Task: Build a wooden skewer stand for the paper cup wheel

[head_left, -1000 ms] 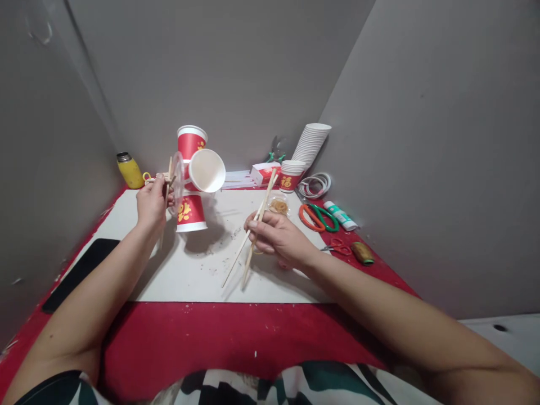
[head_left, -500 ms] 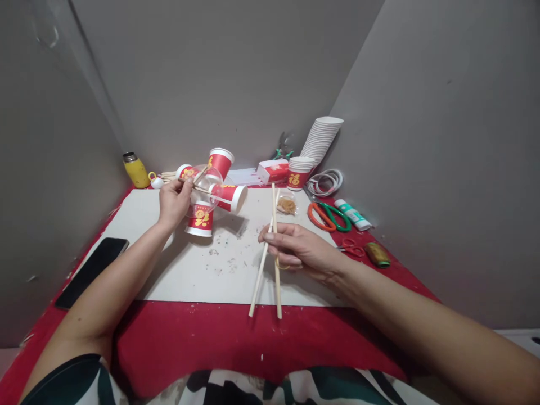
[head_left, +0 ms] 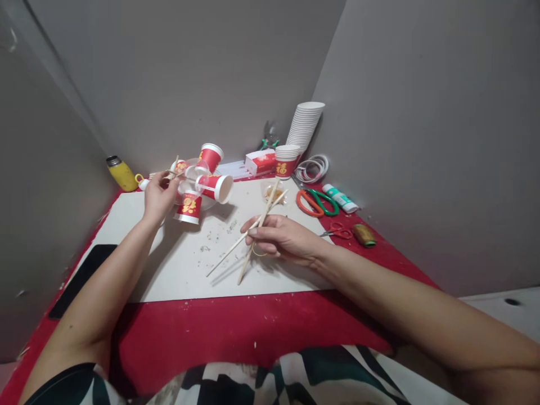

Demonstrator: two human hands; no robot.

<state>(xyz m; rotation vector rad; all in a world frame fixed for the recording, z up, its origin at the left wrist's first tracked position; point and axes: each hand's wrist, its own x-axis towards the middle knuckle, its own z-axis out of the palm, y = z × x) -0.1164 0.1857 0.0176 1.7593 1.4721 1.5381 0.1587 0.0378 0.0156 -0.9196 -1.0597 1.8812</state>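
My left hand is closed, pinching thin wooden sticks at the near side of a wheel made of clear plastic discs. Red and white paper cups are fixed around the discs, their mouths facing outward; the wheel is held up off the white board. Over the middle of the board, my right hand grips two wooden chopsticks that cross between its fingers. A thin yellowish loop, like a rubber band, hangs by the fingers. Behind this hand lies a small clear bag with tan contents, partly covered by the chopsticks.
Small scraps lie on the white board. Along the right are large scissors, small red scissors, a thread spool, a white-green tube, a cable coil and stacked cups. A phone and yellow bottle lie left.
The chopsticks in my right hand have turned from nearly upright to a slanting cross, their lower ends swinging left. My left hand still holds the wheel. The whole view has shifted slightly.
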